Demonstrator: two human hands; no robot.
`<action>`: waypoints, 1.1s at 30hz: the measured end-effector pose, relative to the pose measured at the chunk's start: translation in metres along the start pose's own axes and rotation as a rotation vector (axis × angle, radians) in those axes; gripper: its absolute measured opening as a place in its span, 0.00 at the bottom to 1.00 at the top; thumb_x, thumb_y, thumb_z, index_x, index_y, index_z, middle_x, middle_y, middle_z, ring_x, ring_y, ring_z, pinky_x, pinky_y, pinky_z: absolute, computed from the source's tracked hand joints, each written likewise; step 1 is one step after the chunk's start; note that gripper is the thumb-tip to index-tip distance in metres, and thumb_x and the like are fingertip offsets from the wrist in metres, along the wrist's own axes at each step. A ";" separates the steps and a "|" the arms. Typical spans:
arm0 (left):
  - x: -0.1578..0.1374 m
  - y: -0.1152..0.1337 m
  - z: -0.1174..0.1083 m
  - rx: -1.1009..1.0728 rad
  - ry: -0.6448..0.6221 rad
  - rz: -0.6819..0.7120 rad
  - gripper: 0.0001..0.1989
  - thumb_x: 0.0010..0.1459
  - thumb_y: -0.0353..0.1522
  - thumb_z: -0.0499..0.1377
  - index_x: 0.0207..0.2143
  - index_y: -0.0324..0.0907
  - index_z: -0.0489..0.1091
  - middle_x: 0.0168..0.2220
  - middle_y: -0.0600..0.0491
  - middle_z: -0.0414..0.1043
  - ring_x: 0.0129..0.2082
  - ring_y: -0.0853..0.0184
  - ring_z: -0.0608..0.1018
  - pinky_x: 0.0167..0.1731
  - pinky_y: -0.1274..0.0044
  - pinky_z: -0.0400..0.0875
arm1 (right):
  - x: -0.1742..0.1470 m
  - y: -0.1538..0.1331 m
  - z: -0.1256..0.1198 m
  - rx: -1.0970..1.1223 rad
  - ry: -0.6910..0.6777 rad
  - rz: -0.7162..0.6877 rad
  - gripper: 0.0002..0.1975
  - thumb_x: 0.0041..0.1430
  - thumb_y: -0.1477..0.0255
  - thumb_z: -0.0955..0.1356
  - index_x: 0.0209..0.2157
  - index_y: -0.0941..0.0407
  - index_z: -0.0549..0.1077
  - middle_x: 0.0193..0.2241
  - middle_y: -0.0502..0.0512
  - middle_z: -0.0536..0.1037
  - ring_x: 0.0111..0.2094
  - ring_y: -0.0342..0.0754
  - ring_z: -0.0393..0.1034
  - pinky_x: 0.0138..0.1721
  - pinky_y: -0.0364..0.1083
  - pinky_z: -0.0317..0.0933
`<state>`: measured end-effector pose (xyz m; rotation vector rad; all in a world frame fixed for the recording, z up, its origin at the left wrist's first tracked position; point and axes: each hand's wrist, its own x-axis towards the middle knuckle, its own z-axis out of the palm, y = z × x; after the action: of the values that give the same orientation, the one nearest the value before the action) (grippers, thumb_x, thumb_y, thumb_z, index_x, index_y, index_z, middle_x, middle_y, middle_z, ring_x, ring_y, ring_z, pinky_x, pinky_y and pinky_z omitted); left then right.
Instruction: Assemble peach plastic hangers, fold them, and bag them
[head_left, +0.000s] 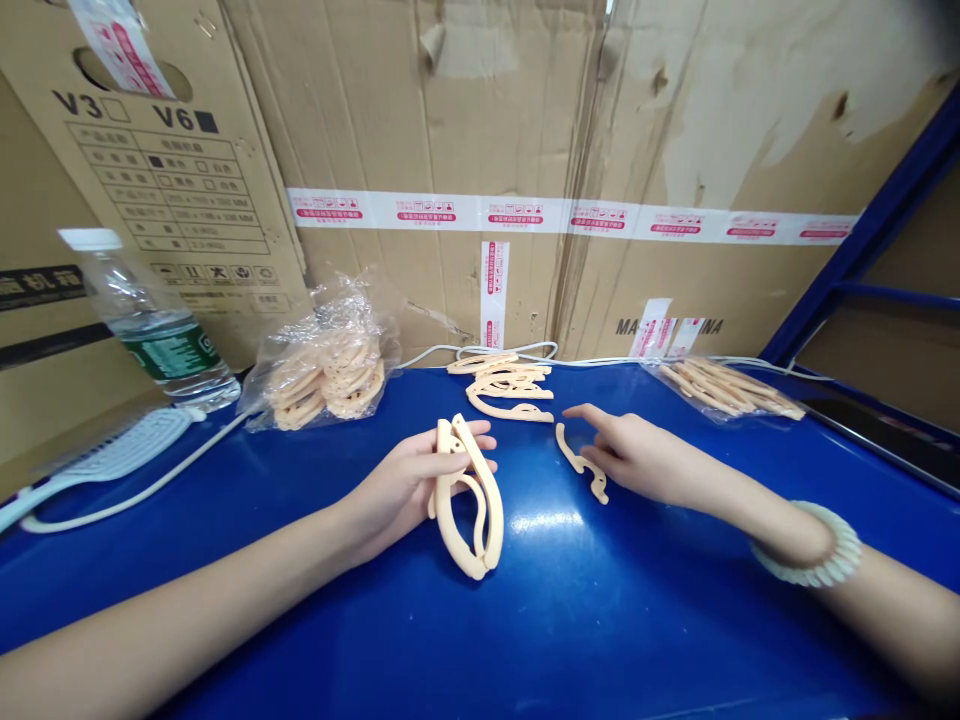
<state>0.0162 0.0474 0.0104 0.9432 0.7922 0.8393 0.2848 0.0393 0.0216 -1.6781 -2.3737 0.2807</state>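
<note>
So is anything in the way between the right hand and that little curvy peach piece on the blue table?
No, nothing visible. The right hand lies right beside the loose peach piece, fingertips at it, with only bare blue table around. The left hand holds other peach pieces off to the side.

Brightness: pretty bright, even light all over
Source: overhead, going by the white glare patch on the blue table [547, 522]
Shadows: soft, faint ones under both forearms
Focus: middle is sharp, box print at the left goes a bit soft
Distortion: wide lens, edges bend and stretch, arms look long
</note>
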 end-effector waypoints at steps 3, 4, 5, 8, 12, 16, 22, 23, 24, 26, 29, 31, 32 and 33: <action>0.001 -0.004 -0.002 0.087 -0.055 0.000 0.18 0.56 0.27 0.63 0.51 0.38 0.71 0.39 0.49 0.75 0.38 0.64 0.78 0.41 0.74 0.71 | -0.003 -0.010 0.000 0.043 0.158 -0.089 0.19 0.64 0.76 0.60 0.56 0.60 0.63 0.20 0.47 0.73 0.20 0.45 0.66 0.24 0.42 0.57; 0.002 -0.005 -0.003 0.113 -0.076 0.011 0.19 0.57 0.30 0.64 0.52 0.38 0.70 0.36 0.50 0.75 0.36 0.65 0.78 0.41 0.74 0.70 | -0.006 -0.016 0.001 0.071 0.218 -0.171 0.18 0.65 0.75 0.60 0.56 0.59 0.63 0.22 0.48 0.74 0.22 0.44 0.67 0.25 0.42 0.58; 0.003 -0.007 -0.004 0.131 -0.095 0.028 0.21 0.57 0.32 0.64 0.52 0.38 0.70 0.34 0.51 0.75 0.34 0.66 0.77 0.40 0.73 0.70 | -0.010 -0.024 0.002 0.090 0.267 -0.277 0.17 0.66 0.75 0.59 0.56 0.59 0.64 0.26 0.51 0.75 0.25 0.45 0.69 0.27 0.42 0.60; 0.006 -0.012 -0.006 0.163 -0.101 0.097 0.24 0.57 0.38 0.64 0.53 0.37 0.68 0.34 0.51 0.75 0.34 0.66 0.76 0.40 0.73 0.69 | -0.023 -0.049 0.009 0.015 0.291 -0.632 0.16 0.66 0.77 0.60 0.54 0.58 0.66 0.41 0.59 0.77 0.38 0.47 0.70 0.35 0.44 0.63; 0.005 -0.018 -0.009 0.320 -0.057 0.175 0.21 0.60 0.42 0.61 0.51 0.38 0.69 0.34 0.52 0.73 0.34 0.67 0.74 0.37 0.75 0.68 | -0.031 -0.071 0.025 -0.204 0.265 -0.882 0.16 0.70 0.77 0.57 0.52 0.60 0.70 0.46 0.59 0.77 0.39 0.47 0.70 0.38 0.46 0.64; 0.002 -0.016 -0.007 0.459 -0.113 0.223 0.15 0.62 0.42 0.58 0.40 0.37 0.71 0.33 0.52 0.72 0.33 0.66 0.73 0.35 0.76 0.68 | -0.028 -0.071 0.036 -0.233 0.329 -0.916 0.15 0.69 0.78 0.57 0.44 0.61 0.75 0.41 0.59 0.79 0.38 0.48 0.71 0.38 0.47 0.64; -0.002 -0.013 -0.005 0.477 -0.226 0.256 0.10 0.61 0.36 0.58 0.42 0.40 0.69 0.36 0.53 0.73 0.36 0.66 0.74 0.39 0.76 0.70 | -0.025 -0.062 0.035 -0.272 0.385 -0.837 0.15 0.69 0.78 0.57 0.40 0.61 0.75 0.39 0.61 0.78 0.37 0.50 0.70 0.34 0.47 0.63; -0.002 -0.013 -0.005 0.477 -0.228 0.251 0.10 0.62 0.37 0.58 0.41 0.40 0.69 0.34 0.53 0.73 0.35 0.67 0.74 0.38 0.76 0.70 | -0.025 -0.061 0.034 -0.278 0.394 -0.829 0.15 0.69 0.78 0.58 0.40 0.61 0.75 0.39 0.61 0.78 0.37 0.50 0.70 0.34 0.47 0.63; -0.002 -0.013 -0.006 0.479 -0.224 0.249 0.10 0.62 0.37 0.58 0.40 0.40 0.69 0.33 0.53 0.73 0.34 0.66 0.75 0.37 0.75 0.71 | -0.024 -0.060 0.033 -0.291 0.407 -0.823 0.15 0.69 0.78 0.58 0.40 0.61 0.75 0.39 0.61 0.78 0.37 0.50 0.70 0.35 0.47 0.63; -0.001 -0.013 -0.006 0.480 -0.203 0.246 0.11 0.62 0.38 0.58 0.39 0.39 0.69 0.30 0.53 0.73 0.32 0.66 0.76 0.35 0.75 0.72 | -0.023 -0.058 0.033 -0.332 0.437 -0.810 0.14 0.69 0.78 0.58 0.40 0.60 0.74 0.40 0.60 0.78 0.38 0.50 0.70 0.37 0.48 0.62; 0.000 -0.013 -0.006 0.454 -0.174 0.234 0.14 0.61 0.38 0.59 0.46 0.39 0.70 0.29 0.53 0.75 0.31 0.65 0.77 0.36 0.74 0.73 | -0.022 -0.055 0.035 -0.386 0.457 -0.772 0.14 0.69 0.78 0.58 0.38 0.59 0.74 0.40 0.60 0.78 0.42 0.52 0.69 0.40 0.50 0.61; 0.000 -0.013 -0.005 0.447 -0.158 0.222 0.18 0.61 0.38 0.59 0.50 0.39 0.69 0.30 0.53 0.76 0.32 0.64 0.79 0.37 0.74 0.74 | -0.021 -0.055 0.037 -0.413 0.463 -0.727 0.14 0.69 0.77 0.57 0.37 0.58 0.73 0.40 0.60 0.77 0.46 0.54 0.68 0.45 0.52 0.59; 0.000 -0.013 -0.005 0.454 -0.150 0.224 0.18 0.61 0.37 0.59 0.51 0.39 0.70 0.31 0.52 0.77 0.33 0.64 0.79 0.38 0.73 0.74 | -0.021 -0.054 0.038 -0.421 0.459 -0.700 0.14 0.69 0.78 0.57 0.36 0.59 0.73 0.40 0.60 0.77 0.47 0.55 0.67 0.48 0.54 0.57; -0.001 -0.013 -0.004 0.468 -0.141 0.232 0.16 0.61 0.37 0.59 0.49 0.39 0.72 0.32 0.52 0.78 0.35 0.63 0.79 0.39 0.73 0.74 | -0.021 -0.054 0.039 -0.425 0.447 -0.671 0.15 0.69 0.78 0.56 0.35 0.59 0.72 0.39 0.59 0.77 0.48 0.55 0.66 0.52 0.55 0.54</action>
<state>0.0157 0.0439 -0.0024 1.5161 0.7798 0.7891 0.2316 0.0009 -0.0020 -0.8278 -2.5504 -0.6727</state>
